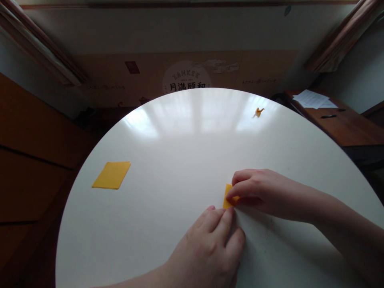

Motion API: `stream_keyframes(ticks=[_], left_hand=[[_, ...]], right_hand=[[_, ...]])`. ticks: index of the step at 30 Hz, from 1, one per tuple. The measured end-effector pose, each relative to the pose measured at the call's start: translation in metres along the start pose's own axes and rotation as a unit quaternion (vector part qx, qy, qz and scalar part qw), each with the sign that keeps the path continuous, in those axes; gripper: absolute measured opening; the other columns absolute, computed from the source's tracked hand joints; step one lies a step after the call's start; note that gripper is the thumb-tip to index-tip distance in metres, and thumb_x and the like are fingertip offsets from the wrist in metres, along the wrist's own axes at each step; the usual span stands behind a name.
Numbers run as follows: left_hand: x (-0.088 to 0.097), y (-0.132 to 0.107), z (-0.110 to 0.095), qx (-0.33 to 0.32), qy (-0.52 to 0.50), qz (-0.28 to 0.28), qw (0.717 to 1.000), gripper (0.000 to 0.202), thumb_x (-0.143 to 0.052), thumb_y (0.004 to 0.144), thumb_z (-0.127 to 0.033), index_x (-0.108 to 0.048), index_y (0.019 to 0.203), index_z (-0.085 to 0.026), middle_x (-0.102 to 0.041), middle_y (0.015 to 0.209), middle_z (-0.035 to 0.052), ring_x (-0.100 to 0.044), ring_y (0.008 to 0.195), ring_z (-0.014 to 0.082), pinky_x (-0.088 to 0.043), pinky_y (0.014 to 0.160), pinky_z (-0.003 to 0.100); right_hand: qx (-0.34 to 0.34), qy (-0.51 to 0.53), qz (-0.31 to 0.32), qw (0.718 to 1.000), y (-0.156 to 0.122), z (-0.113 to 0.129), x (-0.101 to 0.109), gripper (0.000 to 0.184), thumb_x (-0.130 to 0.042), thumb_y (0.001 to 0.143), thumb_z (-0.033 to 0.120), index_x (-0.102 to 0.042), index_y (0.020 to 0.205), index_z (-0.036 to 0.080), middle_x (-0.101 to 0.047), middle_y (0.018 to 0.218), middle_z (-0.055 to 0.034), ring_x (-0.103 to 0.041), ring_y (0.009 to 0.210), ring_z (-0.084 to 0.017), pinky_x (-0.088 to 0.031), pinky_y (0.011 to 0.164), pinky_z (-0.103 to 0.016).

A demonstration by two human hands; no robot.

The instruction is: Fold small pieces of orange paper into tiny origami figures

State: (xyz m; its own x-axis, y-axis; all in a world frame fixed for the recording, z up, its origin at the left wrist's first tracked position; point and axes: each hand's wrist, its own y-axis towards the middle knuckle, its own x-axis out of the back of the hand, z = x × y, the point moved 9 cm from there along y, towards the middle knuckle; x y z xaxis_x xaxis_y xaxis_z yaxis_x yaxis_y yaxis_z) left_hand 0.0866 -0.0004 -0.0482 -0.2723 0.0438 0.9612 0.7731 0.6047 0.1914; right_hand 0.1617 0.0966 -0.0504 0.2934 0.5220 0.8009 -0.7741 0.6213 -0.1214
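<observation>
A small folded piece of yellow paper (227, 190) lies on the white round table (180, 160), partly hidden under my fingers. My right hand (255, 190) comes in from the right, its fingers curled and closed on the paper's right side. At the near edge of the same paper, my left hand (210, 240) holds it with bent fingertips close together. The left thumb is largely out of sight. How the paper's hidden part is folded cannot be made out.
Square yellow sheets (111, 175) lie stacked at the table's left. A small folded orange-yellow paper bird (258, 112) stands near the far right edge. Beyond the table are a brown wooden desk (354, 128) with white papers (313, 99), and a printed cardboard panel (105, 76).
</observation>
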Motion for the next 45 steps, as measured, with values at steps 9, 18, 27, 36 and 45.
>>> stream_keyframes(ticks=[9,18,27,36,45], left_hand=[[-0.004,-0.002,0.001,-0.011,0.029,0.012,0.999,0.024,-0.052,0.092,-0.031,-0.061,0.106,-0.014,-0.062,0.13,0.0182,-0.061,0.107,0.0303,-0.045,0.103,0.047],[0.007,0.003,0.001,-0.024,0.004,-0.009,1.0,0.016,-0.047,0.094,-0.021,-0.061,0.099,-0.015,-0.067,0.117,0.0173,-0.062,0.096,0.0257,-0.052,0.092,0.043],[0.019,0.007,0.002,-0.052,0.001,-0.063,0.997,0.023,-0.042,0.097,-0.014,-0.063,0.105,-0.012,-0.069,0.1,0.014,-0.065,0.089,0.0222,-0.059,0.076,0.035],[0.025,0.012,0.027,0.042,-0.015,-0.109,0.993,0.022,-0.05,0.092,-0.012,-0.067,0.107,-0.013,-0.071,0.095,0.0091,-0.064,0.088,0.0227,-0.059,0.079,0.038],[0.031,0.006,0.057,0.159,-0.084,-0.125,0.976,0.018,-0.058,0.089,-0.015,-0.074,0.084,-0.019,-0.076,0.086,0.0052,-0.066,0.081,0.0216,-0.053,0.077,0.034]], right_hand=[[-0.014,0.078,-0.033,0.996,-0.01,-0.018,0.011,0.03,-0.057,0.093,0.015,-0.071,0.118,0.025,-0.069,0.101,-0.0058,-0.066,0.085,-0.016,-0.05,0.072,-0.024],[0.066,0.013,-0.034,0.997,-0.01,0.003,0.011,0.02,-0.066,0.089,0.015,-0.076,0.104,0.023,-0.072,0.103,-0.0072,-0.066,0.093,-0.019,-0.051,0.082,-0.028],[0.1,-0.062,-0.039,0.992,-0.007,0.016,0.006,0.012,-0.065,0.091,0.018,-0.075,0.096,0.022,-0.071,0.1,-0.0047,-0.063,0.091,-0.018,-0.048,0.08,-0.029],[0.115,-0.101,-0.066,0.986,-0.012,0.027,0.006,0.017,-0.058,0.093,0.018,-0.074,0.099,0.019,-0.074,0.102,-0.0062,-0.065,0.093,-0.02,-0.049,0.082,-0.031],[0.145,-0.113,-0.148,0.972,-0.012,0.034,0.005,0.016,-0.061,0.089,0.015,-0.076,0.088,0.021,-0.076,0.09,-0.0057,-0.068,0.077,-0.018,-0.048,0.069,-0.028]])
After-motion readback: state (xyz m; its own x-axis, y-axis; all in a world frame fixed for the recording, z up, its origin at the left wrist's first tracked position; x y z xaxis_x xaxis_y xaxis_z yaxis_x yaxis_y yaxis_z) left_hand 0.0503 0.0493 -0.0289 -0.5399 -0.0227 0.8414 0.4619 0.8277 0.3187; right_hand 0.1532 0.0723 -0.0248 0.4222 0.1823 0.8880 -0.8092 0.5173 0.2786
